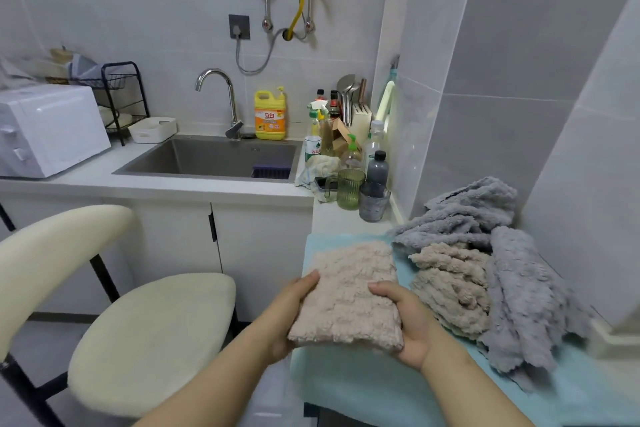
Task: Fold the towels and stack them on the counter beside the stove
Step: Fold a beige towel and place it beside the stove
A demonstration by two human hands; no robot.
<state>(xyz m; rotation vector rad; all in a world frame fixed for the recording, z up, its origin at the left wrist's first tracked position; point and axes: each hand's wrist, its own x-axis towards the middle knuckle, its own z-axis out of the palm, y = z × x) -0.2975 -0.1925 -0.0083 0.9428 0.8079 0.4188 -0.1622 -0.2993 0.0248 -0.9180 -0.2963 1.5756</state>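
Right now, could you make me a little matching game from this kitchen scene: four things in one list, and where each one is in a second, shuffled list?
Things:
1. folded beige towel
2. grey towels
3. yellow detergent bottle
4. green ribbed cup

Places:
A. behind the sink, next to the faucet
B. held between the left hand and right hand
C. on the counter among the bottles, right of the sink
D. heaped unfolded at the right, by the wall

Pairs: 1-B, 2-D, 3-A, 4-C
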